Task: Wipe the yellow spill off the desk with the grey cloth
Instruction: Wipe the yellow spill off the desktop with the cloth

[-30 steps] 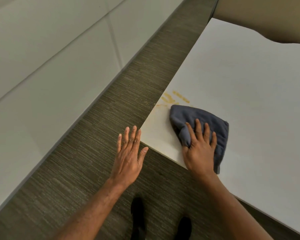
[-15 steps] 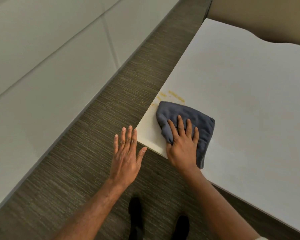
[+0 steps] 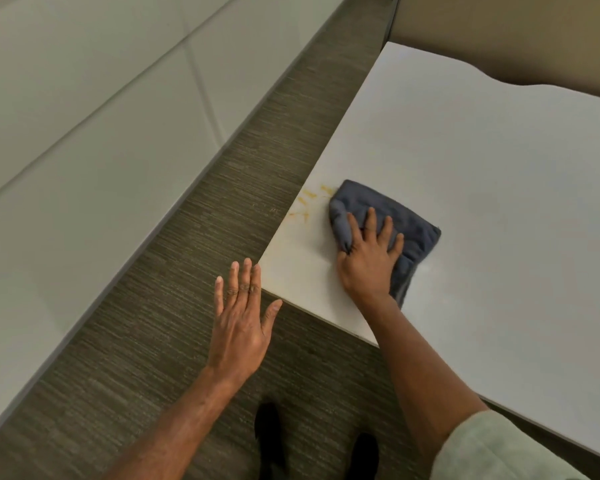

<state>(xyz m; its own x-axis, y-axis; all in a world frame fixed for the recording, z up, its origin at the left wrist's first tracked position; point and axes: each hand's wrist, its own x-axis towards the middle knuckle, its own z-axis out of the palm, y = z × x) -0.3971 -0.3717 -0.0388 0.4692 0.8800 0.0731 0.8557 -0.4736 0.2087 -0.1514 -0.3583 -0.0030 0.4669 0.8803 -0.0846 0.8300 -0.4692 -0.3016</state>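
A grey cloth (image 3: 413,225) lies bunched on the white desk (image 3: 482,168) near its left corner. My right hand (image 3: 369,258) presses flat on the cloth, fingers spread over it. Yellow spill streaks (image 3: 307,200) show on the desk just left of the cloth, along the desk's left edge. My left hand (image 3: 241,323) hovers open, palm down, beside the desk's near corner over the floor, holding nothing.
Grey-brown striped carpet (image 3: 187,306) runs between the desk and a pale panelled wall (image 3: 84,133) on the left. Two dark shoes (image 3: 269,441) stand on the carpet at the bottom. A tan partition (image 3: 516,32) rises behind the desk.
My right hand has slid the cloth to the right, away from the desk's left edge, uncovering more yellow streaks. My left hand has barely moved.
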